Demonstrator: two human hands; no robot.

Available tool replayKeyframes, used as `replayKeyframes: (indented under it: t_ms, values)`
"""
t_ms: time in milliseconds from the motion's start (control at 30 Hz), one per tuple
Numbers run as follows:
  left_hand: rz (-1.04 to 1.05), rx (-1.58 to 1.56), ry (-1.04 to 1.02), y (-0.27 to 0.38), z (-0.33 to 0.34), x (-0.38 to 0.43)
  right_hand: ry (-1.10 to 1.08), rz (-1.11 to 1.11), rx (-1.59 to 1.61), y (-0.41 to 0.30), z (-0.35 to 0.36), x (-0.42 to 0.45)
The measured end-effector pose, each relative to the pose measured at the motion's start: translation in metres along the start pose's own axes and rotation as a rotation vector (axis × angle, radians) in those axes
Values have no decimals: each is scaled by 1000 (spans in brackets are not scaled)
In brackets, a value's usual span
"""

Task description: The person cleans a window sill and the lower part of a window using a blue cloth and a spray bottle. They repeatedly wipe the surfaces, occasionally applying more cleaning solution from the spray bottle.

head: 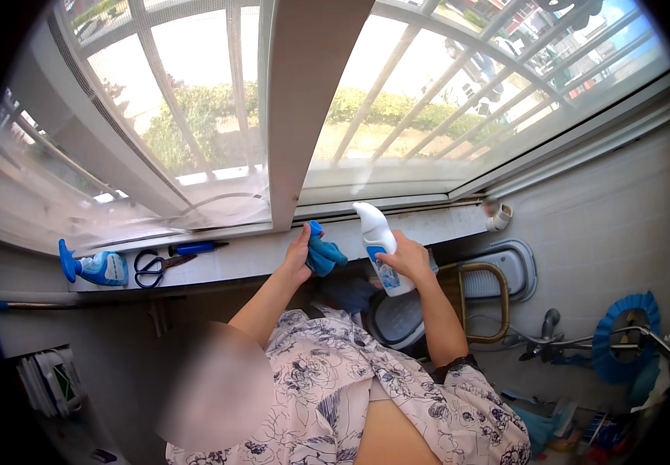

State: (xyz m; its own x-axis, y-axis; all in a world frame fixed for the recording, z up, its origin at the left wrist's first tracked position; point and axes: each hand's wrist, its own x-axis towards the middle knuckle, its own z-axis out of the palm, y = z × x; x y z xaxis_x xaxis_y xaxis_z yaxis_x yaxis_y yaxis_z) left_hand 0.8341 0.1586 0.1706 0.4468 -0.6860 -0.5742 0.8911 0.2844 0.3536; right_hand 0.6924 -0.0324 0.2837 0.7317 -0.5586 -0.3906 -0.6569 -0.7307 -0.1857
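Note:
My right hand (pixel 410 257) grips a white plastic cleaner bottle (pixel 377 232) with a blue label and a bent neck. The bottle leans to the left, its spout pointing up towards the window. Between the fingers of my left hand (pixel 297 253) are a blue cap (pixel 315 228) and a folded blue cloth (pixel 324 256), which hangs to the right of the hand. Both hands are just in front of the window sill (pixel 265 256), with the bottle and cloth a short way apart. Whitish streaks show low on the right window pane (pixel 364 174).
On the sill's left end lie a blue spray bottle (pixel 102 267), scissors (pixel 158 267) and a blue-handled tool (pixel 195 248). A white pipe elbow (pixel 500 217) stands at its right end. Grey plastic basins (pixel 399 319), a brass-coloured metal frame (pixel 506 290) and a wall tap (pixel 544 337) are at the right.

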Motion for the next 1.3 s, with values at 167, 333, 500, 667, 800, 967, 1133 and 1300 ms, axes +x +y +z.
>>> replayKeyframes:
  t_ms: [167, 333, 500, 667, 800, 967, 1133, 1300]
  values:
    - [-18, 7, -7, -3, -2, -8, 2, 26, -20, -7, -1, 1]
    - [-37, 13, -16, -2, -3, -13, 24, 81, -35, -2, -1, 1]
    - [-12, 24, -48, -3, -3, -14, 30, 113, -40, 12, -5, 2]
    - [8, 49, -37, -4, -2, -11, 37, 175, -45, 25, -10, 3]
    - [24, 52, -31, -4, 1, -12, 25, 192, -48, 28, -20, 3]
    - [27, 41, -39, -7, -1, -13, 11, 194, -79, 31, -26, 5]
    - [15, 33, -33, -9, -5, -13, -11, 169, -109, 25, -30, 8]
    - [15, 37, -58, -9, -9, -15, -24, 98, -98, 14, -25, 12]
